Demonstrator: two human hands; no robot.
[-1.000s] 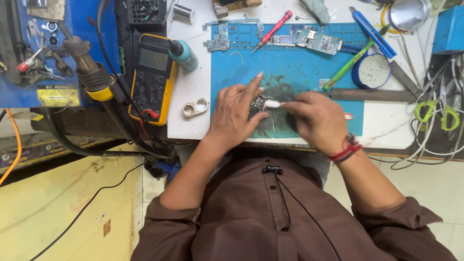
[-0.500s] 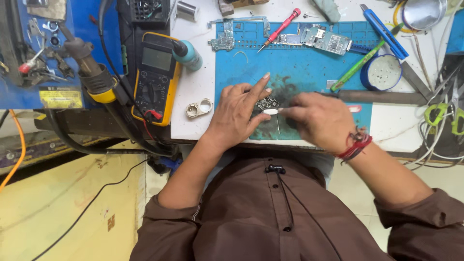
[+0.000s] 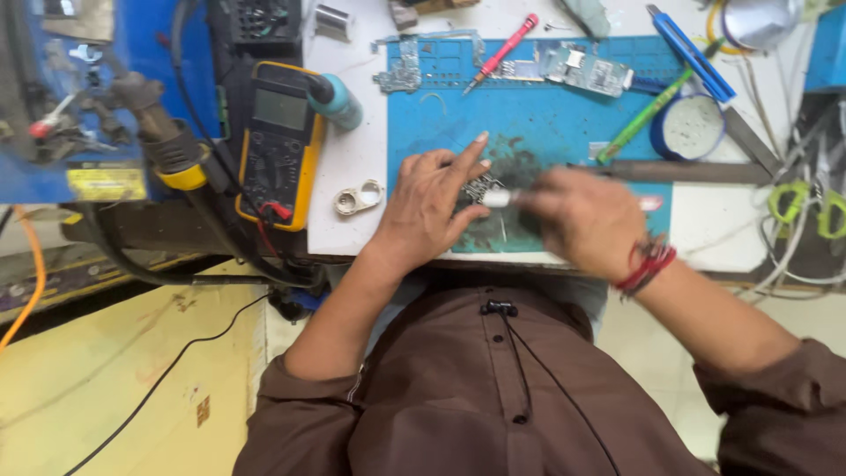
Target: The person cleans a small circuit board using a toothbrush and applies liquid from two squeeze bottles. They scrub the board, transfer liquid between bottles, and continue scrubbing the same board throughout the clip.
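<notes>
Fingers of left hand spread, pinning small circuit board on blue mat; right hand pinches white-tipped tool, tip touching board from right.

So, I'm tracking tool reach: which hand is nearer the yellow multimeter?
Left. The left hand rests on the blue mat, just right of the yellow multimeter. The right hand sits farther right, beyond the left hand.

Bare blue mat ahead; tools crowd its far edge.
</notes>
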